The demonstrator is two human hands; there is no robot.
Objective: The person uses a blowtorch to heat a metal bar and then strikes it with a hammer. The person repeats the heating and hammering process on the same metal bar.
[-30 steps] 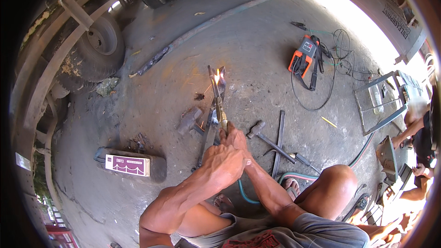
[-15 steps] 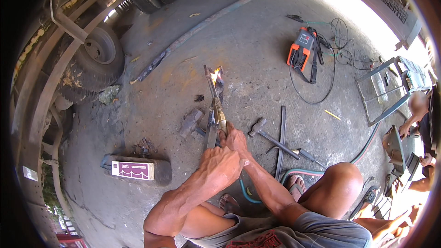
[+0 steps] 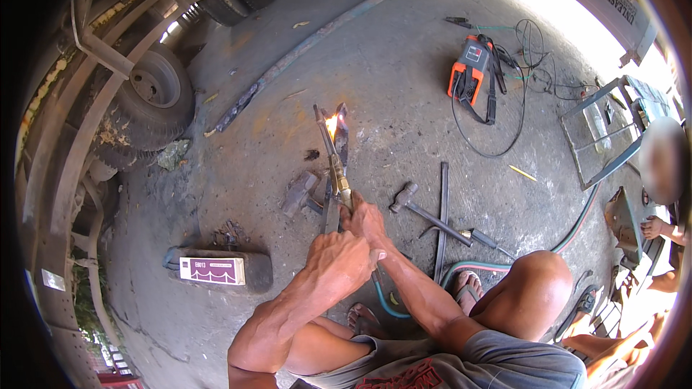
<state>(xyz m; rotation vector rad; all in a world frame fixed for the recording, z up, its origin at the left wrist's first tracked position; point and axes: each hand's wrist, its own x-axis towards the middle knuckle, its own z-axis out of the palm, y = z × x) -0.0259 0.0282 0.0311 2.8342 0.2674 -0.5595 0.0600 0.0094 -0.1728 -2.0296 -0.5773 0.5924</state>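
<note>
My right hand (image 3: pixel 366 217) is closed round the handle of a brass gas torch (image 3: pixel 339 175), which points away from me. A bright flame (image 3: pixel 332 125) burns at its tip, against the far end of a dark metal piece (image 3: pixel 343 142), where a spot glows. Just nearer, my left hand (image 3: pixel 340 259) forms a fist, its thumb by my right wrist. A grey flat metal bar (image 3: pixel 331 217) runs out from this fist under the torch; whether it joins the heated piece I cannot tell. A sledgehammer head (image 3: pixel 299 193) lies just left of the bar.
Right of my hands lie a hammer (image 3: pixel 431 223), a dark steel bar (image 3: pixel 442 209) and an electrode holder (image 3: pixel 490 241). An orange welding machine (image 3: pixel 472 72) with cables stands farther off. A purple-white box (image 3: pixel 212 270) rests at left. Hoses (image 3: pixel 577 234) cross the floor. Another person (image 3: pixel 663 230) sits at right.
My hands and the torch hold nearly the same place, and the flame still plays on the dark metal piece. At right, the other person's head has leaned in closer.
</note>
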